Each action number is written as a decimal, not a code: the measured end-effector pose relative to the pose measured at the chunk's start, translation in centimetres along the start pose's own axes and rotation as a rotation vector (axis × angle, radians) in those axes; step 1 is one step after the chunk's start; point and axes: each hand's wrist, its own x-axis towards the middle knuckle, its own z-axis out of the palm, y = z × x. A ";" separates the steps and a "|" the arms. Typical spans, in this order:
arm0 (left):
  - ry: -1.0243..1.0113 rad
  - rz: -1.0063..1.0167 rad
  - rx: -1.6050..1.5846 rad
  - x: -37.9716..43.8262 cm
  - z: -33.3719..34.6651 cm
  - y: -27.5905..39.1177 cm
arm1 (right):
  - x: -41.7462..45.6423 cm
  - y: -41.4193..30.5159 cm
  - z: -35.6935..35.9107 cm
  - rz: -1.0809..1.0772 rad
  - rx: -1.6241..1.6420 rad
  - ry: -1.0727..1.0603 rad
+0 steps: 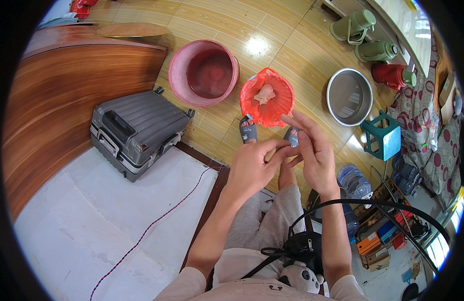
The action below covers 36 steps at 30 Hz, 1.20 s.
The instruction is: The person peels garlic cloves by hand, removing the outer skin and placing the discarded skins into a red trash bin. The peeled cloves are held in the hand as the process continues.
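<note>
Close together in front of my lap are both hands. My left hand [254, 163] is curled around a small tan object [270, 155], mostly hidden by the fingers; what it is I cannot tell. Beside it my right hand [315, 154] has its fingers spread, with the lower fingers near or touching the left fingertips; whether it grips anything does not show. Beyond the hands stands a bin lined with a red plastic bag [284, 94], with a crumpled pale plastic or paper piece [265, 94] inside.
A pink bucket [175, 73] and a grey suitcase [141, 124] stand left. Right are a metal basin [331, 109] holding water, a green stool [391, 141], several thermos flasks [376, 51] and large plastic water bottles [354, 180]. A twisted cord [141, 239] crosses the white surface at lower left.
</note>
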 end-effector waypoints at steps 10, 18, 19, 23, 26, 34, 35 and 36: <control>0.176 -0.004 0.089 0.5 0.2 0.0 | -0.2 -0.4 0.0 0.051 0.058 -0.035; 0.301 0.057 0.163 0.9 0.5 -0.5 | 0.2 -0.6 0.1 0.085 -0.003 0.038; 0.335 0.115 0.164 1.0 0.7 -0.8 | 0.2 -0.6 0.2 0.098 -0.004 0.049; 0.327 0.083 0.136 1.2 0.9 -1.1 | 0.4 -0.6 0.4 0.090 0.038 0.090; 0.323 0.036 0.105 1.3 1.0 -1.5 | 0.5 -0.7 0.4 0.085 0.009 0.093; 0.350 0.088 0.197 1.8 0.8 -2.2 | 1.0 0.3 0.1 0.123 0.014 0.156; 0.350 0.078 0.192 1.8 0.8 -2.1 | 1.1 0.5 0.0 0.121 0.026 0.157; 0.350 0.069 0.188 1.8 0.8 -2.1 | 1.2 0.9 -0.1 0.119 0.038 0.159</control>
